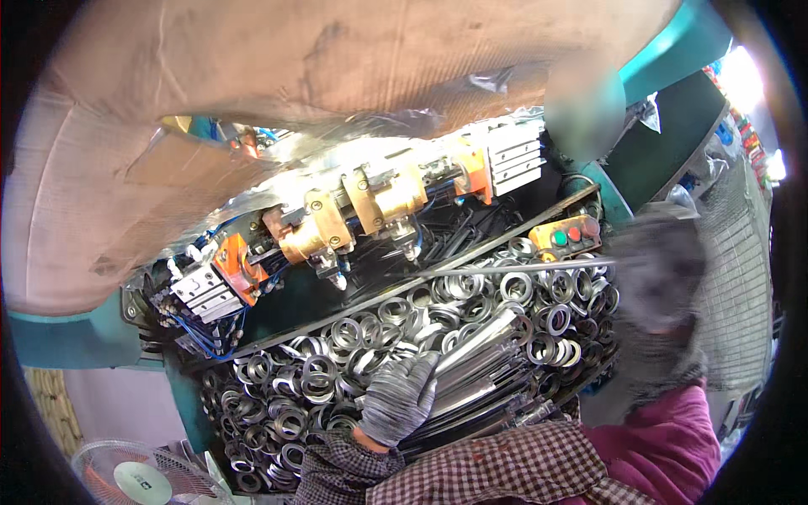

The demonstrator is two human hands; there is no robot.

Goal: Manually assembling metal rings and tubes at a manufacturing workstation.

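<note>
My left hand [399, 397], in a grey knit glove, lies over the pile of metal rings [320, 379] with its fingers stretched out. Beside its fingertips is a bundle of long flat metal strips [471, 370]; whether the hand touches them I cannot tell. At the right my right hand [661, 273], in a dark glove and smeared by motion, is closed on a thin metal rod [522, 266]. The rod points left over the rings, its far end close to the machine's front ledge. Further back, a clamping fixture [349, 219] has brass-coloured blocks, orange brackets and silver cylinders.
A control box [566, 238] with green and red buttons sits at the bin's back right. The metal ledge [370, 299] divides the rings from the fixture. Brown sheeting [337, 59] hangs above. A fan [143, 475] stands at lower left, and grey mesh [732, 295] hangs at right.
</note>
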